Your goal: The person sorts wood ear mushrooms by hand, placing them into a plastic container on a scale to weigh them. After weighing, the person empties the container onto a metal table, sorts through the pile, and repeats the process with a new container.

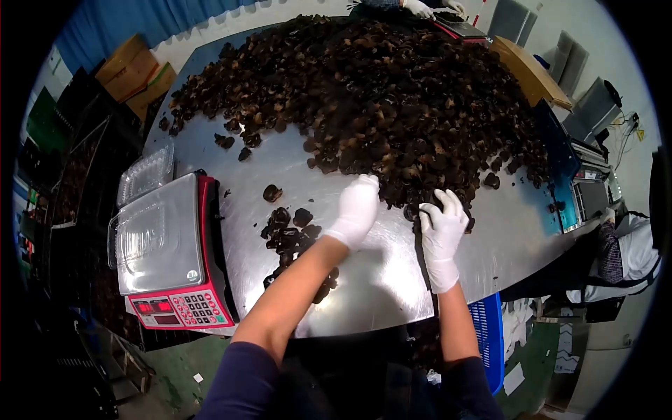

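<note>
A wide heap of dark brown, cap-like mushrooms [364, 98] covers the far part of the metal table [371, 294]. My left hand [357, 206], in a white glove, is at the heap's near edge with its fingers closed; what they hold, if anything, is hidden. To its right, my gloved right hand [444, 238] reaches the same edge, thumb and fingers apart and curved beside the mushrooms. A smaller loose group of mushrooms [287, 238] lies left of my left forearm, partly covered by it.
A red scale [182, 308] stands at the left with a clear plastic box [155, 234] on it; another clear box [147, 175] is behind. Across the table are a co-worker's gloved hands [420, 8]. Another person [626, 252] is at the right. A blue basket [490, 336] sits below the near edge.
</note>
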`<action>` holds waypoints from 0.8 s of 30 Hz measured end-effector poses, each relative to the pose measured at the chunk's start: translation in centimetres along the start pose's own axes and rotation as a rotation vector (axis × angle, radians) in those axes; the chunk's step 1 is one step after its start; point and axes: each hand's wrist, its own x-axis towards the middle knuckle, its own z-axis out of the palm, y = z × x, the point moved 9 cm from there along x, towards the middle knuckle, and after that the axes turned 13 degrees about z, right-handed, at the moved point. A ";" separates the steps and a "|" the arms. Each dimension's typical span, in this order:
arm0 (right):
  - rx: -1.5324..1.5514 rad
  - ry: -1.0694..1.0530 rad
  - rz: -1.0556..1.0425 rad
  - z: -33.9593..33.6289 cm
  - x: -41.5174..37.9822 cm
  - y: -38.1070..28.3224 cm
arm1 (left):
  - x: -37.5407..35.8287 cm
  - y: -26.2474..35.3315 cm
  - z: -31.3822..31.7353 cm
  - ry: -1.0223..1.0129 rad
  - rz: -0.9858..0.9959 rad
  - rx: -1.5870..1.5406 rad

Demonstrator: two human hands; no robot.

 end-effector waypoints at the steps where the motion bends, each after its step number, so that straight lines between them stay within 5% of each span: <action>1: 0.053 0.019 0.034 -0.8 0.1 0.5 | -0.2 -0.3 -0.9 0.019 -0.019 -0.005; 6: 0.409 -0.052 0.136 -3.6 -2.5 0.9 | -2.1 -0.6 -5.7 0.017 -0.060 -0.071; 8: 0.401 -0.390 0.002 -1.0 -5.1 -0.9 | -3.4 -0.3 -6.7 -0.025 -0.068 -0.095; 12: 0.350 -0.364 -0.075 -1.8 -5.3 -2.7 | -5.3 0.2 -4.9 -0.487 -0.005 -0.259; 14: 0.150 -0.236 0.042 -1.3 -1.0 0.3 | -3.7 0.6 -4.7 -0.435 0.007 -0.094; 16: -0.039 -0.102 0.138 -0.9 1.3 1.8 | -1.0 3.3 -5.3 -0.165 0.089 -0.159; 18: -0.211 -0.227 0.107 2.0 1.3 3.0 | 0.3 7.2 -3.3 -0.032 0.400 0.073; 19: -0.265 -0.241 0.044 2.4 0.1 2.2 | -0.4 9.0 -2.0 -0.053 0.504 0.333; 24: -0.020 -0.502 -0.097 1.3 -8.5 0.4 | -4.8 9.7 -4.1 -0.220 0.450 0.113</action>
